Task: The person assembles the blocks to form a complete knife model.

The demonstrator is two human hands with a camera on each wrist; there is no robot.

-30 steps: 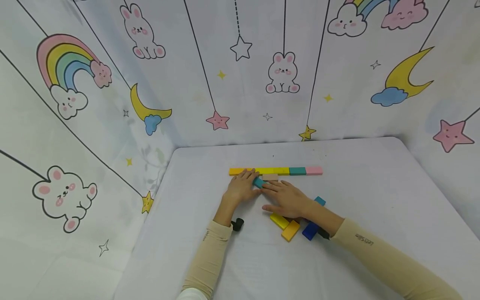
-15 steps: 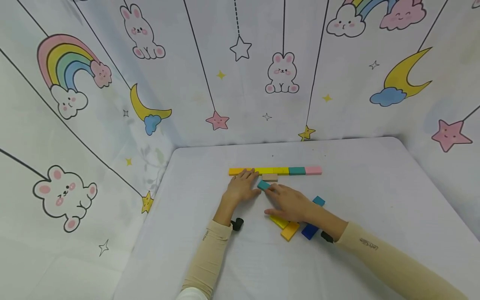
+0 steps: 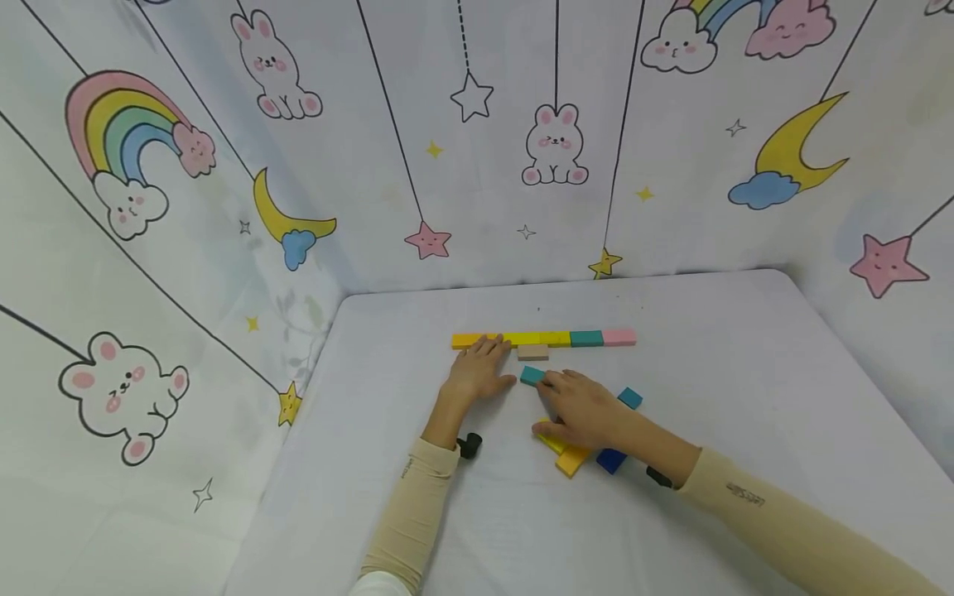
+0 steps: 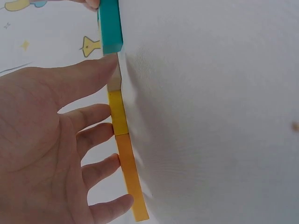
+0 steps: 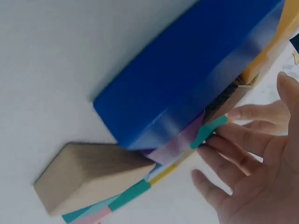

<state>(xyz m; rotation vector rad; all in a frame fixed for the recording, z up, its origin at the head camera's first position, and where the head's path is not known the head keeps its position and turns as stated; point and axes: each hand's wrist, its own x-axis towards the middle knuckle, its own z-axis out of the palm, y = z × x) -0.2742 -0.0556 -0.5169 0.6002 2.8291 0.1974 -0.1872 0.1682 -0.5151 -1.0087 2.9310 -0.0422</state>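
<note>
In the head view my left hand [image 3: 477, 368] rests with spread fingertips on a row of blocks: orange [image 3: 466, 340], yellow [image 3: 525, 338], teal [image 3: 586, 338] and pink [image 3: 619, 337]. A light wooden block [image 3: 532, 353] lies just in front of the row. My right hand [image 3: 585, 410] reaches a separate teal block [image 3: 532, 375] with its fingertips. In the right wrist view those fingers are extended at the teal block [image 5: 210, 132], and the thumb stands apart from it. The left wrist view shows the left fingertips against the yellow [image 4: 118, 112] and orange [image 4: 131, 177] blocks.
Under and beside the right hand lie loose blocks: yellow [image 3: 551, 439], orange [image 3: 573, 460], dark blue [image 3: 611, 460] and blue [image 3: 629, 398]. The right wrist view also shows a wooden block [image 5: 93, 177] and a purple one [image 5: 180, 140]. A patterned cloth backdrop [image 3: 492, 199] stands behind the white table [image 3: 708, 356].
The separate teal block has slid right and toward the person, away from the left hand, along with the right hand's fingertips. The left hand stays on the row.
</note>
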